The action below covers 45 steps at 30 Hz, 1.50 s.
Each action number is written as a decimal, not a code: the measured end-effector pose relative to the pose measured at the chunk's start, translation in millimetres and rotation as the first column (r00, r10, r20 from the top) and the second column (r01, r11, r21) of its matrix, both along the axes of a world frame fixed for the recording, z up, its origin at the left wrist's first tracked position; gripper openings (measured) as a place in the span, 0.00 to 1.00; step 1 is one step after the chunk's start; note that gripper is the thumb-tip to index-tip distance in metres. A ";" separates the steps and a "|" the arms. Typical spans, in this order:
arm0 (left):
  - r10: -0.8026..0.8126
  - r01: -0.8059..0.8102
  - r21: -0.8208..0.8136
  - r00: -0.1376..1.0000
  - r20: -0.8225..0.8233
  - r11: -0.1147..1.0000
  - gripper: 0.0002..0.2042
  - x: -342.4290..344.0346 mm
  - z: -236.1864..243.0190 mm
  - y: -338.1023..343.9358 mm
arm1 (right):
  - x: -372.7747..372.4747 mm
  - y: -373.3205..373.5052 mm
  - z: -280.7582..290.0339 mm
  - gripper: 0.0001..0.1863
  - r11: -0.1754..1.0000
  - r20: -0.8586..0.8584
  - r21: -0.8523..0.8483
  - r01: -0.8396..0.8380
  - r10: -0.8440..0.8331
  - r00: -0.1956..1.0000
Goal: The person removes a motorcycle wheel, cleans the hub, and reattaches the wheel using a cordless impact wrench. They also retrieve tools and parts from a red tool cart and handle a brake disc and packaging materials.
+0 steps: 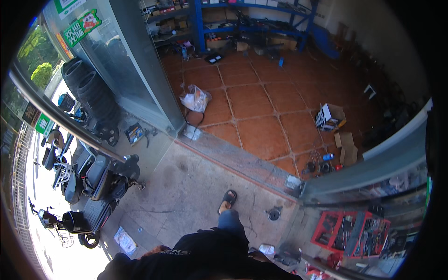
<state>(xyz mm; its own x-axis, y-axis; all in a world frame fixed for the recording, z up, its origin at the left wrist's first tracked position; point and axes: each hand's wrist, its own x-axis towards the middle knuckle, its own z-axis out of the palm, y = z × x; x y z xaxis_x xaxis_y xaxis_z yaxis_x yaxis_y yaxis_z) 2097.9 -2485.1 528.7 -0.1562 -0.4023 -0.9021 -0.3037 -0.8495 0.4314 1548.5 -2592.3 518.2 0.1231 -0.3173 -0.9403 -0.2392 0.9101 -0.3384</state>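
Observation:
At the lower edge, a small patch of skin, seemingly part of my left hand (157, 250), shows beside my black shirt (205, 256). Its fingers are hidden, so what it may hold cannot be made out. My right hand does not show; the shirt covers that side. One foot in a dark sandal (228, 199) is set forward on the grey paving. Nearest on the left lies a flat printed packet (125, 240). To the right of my leg are a white packet (267, 248) and a dark round part (274, 213) on the ground.
A raised sill (233, 163) crosses in front, leading to a red-tiled floor (252, 100). Scooters (93, 182) and stacked tyres (95, 91) stand left. Right are a red toolbox (350, 233) and glass door. Inside are a plastic bag (196, 98), an open box (330, 116) and blue shelving (198, 28).

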 end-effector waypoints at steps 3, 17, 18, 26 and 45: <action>-0.031 0.031 -0.001 0.999 -0.012 1.000 0.14 2.9 13.7 -106.4 | 1.9 -207.1 1.6 0.10 0.929 -0.084 0.048 -0.368 0.371 0.925; 0.306 -0.132 -0.420 0.873 0.379 0.898 0.12 113.9 -26.6 -733.2 | 205.2 -950.2 28.5 0.04 0.440 -0.151 -0.875 -0.203 0.150 0.977; 0.481 -0.389 -0.345 0.843 0.240 0.854 0.12 118.9 -34.9 -786.9 | 204.0 -954.1 14.5 0.04 0.624 -0.053 -0.767 -0.148 0.168 0.984; 0.711 -0.741 -0.242 0.670 -0.213 0.627 0.10 151.8 51.4 -1118.1 | 177.4 -1089.4 -17.1 0.09 0.985 -0.140 -0.103 -0.139 0.124 0.982; 0.756 -0.904 -0.153 0.419 -0.503 0.399 0.08 374.5 -122.8 -1764.8 | 825.4 -2010.8 -206.5 0.19 0.921 0.164 -0.389 0.019 0.049 0.985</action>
<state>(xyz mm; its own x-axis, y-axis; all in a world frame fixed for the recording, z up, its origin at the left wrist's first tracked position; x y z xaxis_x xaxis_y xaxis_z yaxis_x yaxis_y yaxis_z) 2472.4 -4249.9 405.9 0.2209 -0.7470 -0.6271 0.6776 -0.3449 0.6495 2373.8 -4603.1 311.6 0.2759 -0.6490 -0.7090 -0.1609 0.6960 -0.6998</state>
